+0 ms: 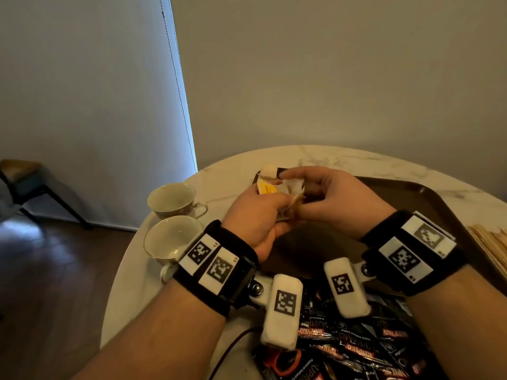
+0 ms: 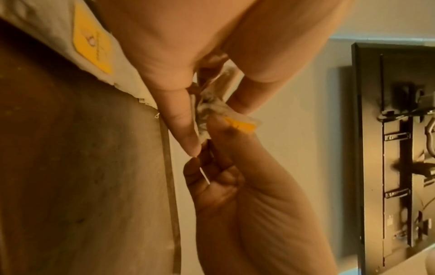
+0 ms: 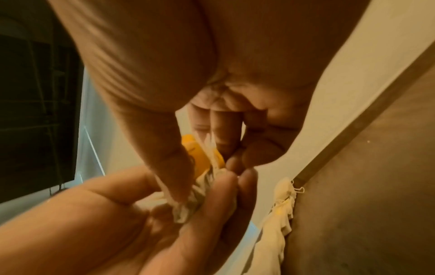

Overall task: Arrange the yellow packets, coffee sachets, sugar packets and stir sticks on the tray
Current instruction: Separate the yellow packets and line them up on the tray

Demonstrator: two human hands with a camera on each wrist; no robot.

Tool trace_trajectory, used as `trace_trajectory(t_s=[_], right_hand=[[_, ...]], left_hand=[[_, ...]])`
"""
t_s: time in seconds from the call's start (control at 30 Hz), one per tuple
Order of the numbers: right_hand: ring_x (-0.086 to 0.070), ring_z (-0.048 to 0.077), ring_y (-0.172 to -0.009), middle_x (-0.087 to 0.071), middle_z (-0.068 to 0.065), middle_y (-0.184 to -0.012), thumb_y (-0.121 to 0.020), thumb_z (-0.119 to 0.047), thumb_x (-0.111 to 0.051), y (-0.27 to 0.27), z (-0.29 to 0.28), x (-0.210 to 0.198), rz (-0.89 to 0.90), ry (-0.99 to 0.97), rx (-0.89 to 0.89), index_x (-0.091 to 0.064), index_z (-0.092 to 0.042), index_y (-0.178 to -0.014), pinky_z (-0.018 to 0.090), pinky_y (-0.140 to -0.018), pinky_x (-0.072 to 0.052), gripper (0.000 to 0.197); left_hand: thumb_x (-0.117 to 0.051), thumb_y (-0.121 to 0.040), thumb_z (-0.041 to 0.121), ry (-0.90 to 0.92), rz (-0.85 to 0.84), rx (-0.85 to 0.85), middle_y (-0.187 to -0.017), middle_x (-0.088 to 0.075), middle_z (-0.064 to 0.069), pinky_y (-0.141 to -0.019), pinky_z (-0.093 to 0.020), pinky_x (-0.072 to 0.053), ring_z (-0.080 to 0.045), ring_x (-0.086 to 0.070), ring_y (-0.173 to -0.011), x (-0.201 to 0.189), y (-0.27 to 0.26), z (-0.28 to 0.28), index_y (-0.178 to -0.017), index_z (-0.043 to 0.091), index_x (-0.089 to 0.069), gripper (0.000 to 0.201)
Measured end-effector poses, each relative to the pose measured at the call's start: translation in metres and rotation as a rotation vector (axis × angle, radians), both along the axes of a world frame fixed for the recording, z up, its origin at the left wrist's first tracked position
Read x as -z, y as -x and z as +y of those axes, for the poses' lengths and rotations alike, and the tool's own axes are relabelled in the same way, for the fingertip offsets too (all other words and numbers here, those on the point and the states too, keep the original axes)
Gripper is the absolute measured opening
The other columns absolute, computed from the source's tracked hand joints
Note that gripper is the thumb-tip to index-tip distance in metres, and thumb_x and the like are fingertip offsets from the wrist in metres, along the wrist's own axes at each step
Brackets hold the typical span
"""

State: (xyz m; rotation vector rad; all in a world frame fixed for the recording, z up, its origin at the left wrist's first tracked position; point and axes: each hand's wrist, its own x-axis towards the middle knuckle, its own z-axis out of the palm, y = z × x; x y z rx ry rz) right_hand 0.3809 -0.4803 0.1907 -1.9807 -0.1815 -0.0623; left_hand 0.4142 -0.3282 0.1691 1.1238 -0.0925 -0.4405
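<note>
Over the brown tray [image 1: 428, 204] both hands meet on a small bunch of yellow packets [image 1: 267, 188], white pouches with yellow tags. My left hand [image 1: 263, 211] grips the bunch from the left, and my right hand [image 1: 315, 187] pinches its crumpled white end [image 1: 295, 185]. In the left wrist view my fingers [image 2: 186, 126] and the right hand's fingers press on the pouch [image 2: 212, 111]. Another yellow packet [image 2: 92, 42] lies on the tray's far left corner. The right wrist view shows the pinched packet [image 3: 200, 158] and several pouches [image 3: 280, 214] at the tray's rim.
Black coffee sachets [image 1: 356, 349] lie heaped at the near edge of the round marble table [image 1: 343, 157]. Wooden stir sticks [image 1: 491, 242] lie at the right. Two empty teacups [image 1: 171, 200] [image 1: 171, 238] stand left of the tray. A chair [image 1: 24, 179] stands on the floor at far left.
</note>
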Motion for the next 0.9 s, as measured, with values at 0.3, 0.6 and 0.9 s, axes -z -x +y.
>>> trace_trajectory(t_s=[0.3, 0.6, 0.9], right_hand=[[-0.074, 0.018, -0.099, -0.076, 0.002, -0.110, -0.079, -0.006, -0.077, -0.004, -0.006, 0.006, -0.019, -0.258, 0.009, -0.069, -0.021, -0.120, 0.026, -0.075, -0.060, 0.044], [-0.068, 0.021, -0.077, -0.075, 0.013, -0.094, -0.086, -0.008, -0.077, -0.012, -0.007, 0.019, -0.019, -0.257, 0.209, -0.073, -0.013, -0.097, 0.033, -0.071, -0.059, 0.012], [-0.061, 0.017, -0.062, -0.064, 0.013, -0.080, -0.091, -0.007, -0.071, -0.016, -0.003, 0.021, 0.055, -0.300, 0.271, -0.066, -0.012, -0.086, 0.030, -0.059, -0.053, 0.008]], left_hand=[[-0.058, -0.090, -0.019, 0.000, 0.015, -0.030, -0.096, -0.075, -0.015, -0.062, -0.035, -0.063, -0.028, -0.077, -0.078, -0.004, 0.000, 0.007, -0.118, 0.011, -0.062, 0.041], [-0.047, -0.096, 0.002, 0.053, 0.169, -0.002, -0.114, -0.072, -0.022, -0.069, -0.044, -0.065, -0.033, -0.073, -0.095, -0.011, 0.006, 0.009, -0.114, 0.006, -0.069, 0.028], [-0.062, -0.094, -0.009, -0.067, 0.063, 0.027, -0.096, -0.078, -0.011, -0.068, -0.032, -0.065, -0.022, -0.078, -0.084, -0.005, 0.007, 0.005, -0.112, 0.012, -0.066, 0.028]])
